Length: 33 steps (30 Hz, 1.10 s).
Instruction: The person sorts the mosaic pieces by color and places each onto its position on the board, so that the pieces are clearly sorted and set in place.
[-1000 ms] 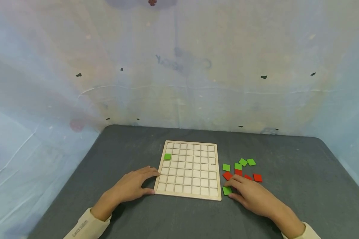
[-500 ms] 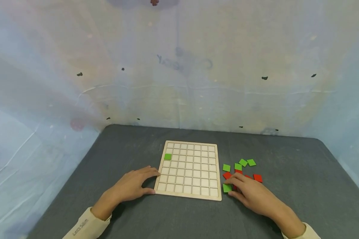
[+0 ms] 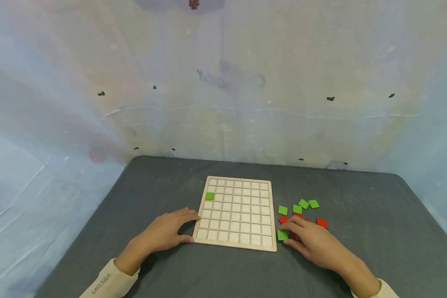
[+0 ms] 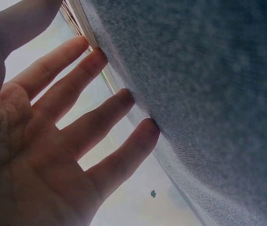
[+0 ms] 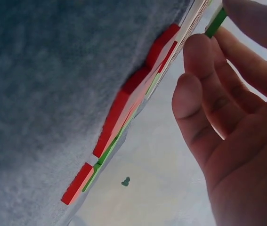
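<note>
A pale wooden board (image 3: 236,247) with a grid of square recesses lies on the dark table. One green tile (image 3: 210,196) sits in its leftmost column. My left hand (image 3: 167,231) touches the board's left edge and near-left corner with its fingertips and thumb; the fingers look extended in the left wrist view. Just right of the board, my right hand (image 3: 314,244) pinches another green tile (image 3: 282,235). In the right wrist view, that tile's edge shows between thumb and fingers and appears raised off the table.
Several loose green tiles (image 3: 297,209) and red tiles (image 3: 321,223) lie beyond and beside the right hand, some partly hidden by it. The dark cloth-covered table (image 3: 164,174) reaches back to a pale hanging sheet (image 3: 223,124).
The green tile at the right hand has turned squarer and shifted slightly away from me. A red tile now shows between it and the fingers. The left hand stays in place.
</note>
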Available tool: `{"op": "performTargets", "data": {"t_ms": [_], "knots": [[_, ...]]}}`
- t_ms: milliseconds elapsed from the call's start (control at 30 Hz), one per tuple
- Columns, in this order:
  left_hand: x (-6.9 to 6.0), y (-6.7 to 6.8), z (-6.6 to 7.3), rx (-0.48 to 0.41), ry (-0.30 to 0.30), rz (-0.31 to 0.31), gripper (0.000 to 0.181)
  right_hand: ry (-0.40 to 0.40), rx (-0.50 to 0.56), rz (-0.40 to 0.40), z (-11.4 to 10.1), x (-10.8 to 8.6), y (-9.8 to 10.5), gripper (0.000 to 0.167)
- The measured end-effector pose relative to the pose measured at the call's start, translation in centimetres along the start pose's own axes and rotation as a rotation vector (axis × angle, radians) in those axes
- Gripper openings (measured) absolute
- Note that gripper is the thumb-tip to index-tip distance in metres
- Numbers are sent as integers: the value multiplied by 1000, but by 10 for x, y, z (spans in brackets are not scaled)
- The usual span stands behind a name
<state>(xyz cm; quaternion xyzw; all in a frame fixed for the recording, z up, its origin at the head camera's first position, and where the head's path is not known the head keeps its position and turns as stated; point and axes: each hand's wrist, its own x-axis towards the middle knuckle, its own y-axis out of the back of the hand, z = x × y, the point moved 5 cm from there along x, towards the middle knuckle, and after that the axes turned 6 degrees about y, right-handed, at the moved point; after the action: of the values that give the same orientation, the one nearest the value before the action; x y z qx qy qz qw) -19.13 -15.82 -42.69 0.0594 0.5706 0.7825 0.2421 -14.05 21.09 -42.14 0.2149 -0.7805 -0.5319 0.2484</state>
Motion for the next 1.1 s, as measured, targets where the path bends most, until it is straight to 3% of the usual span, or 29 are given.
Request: {"op": "performTargets", "data": {"t_ms": [500, 1100], "knots": [[0, -2, 0, 8, 14, 8, 62, 74, -77, 56, -8, 16, -1, 29], [0, -1, 0, -7, 9, 13, 63, 127, 22, 29, -15, 70, 4, 27]]}}
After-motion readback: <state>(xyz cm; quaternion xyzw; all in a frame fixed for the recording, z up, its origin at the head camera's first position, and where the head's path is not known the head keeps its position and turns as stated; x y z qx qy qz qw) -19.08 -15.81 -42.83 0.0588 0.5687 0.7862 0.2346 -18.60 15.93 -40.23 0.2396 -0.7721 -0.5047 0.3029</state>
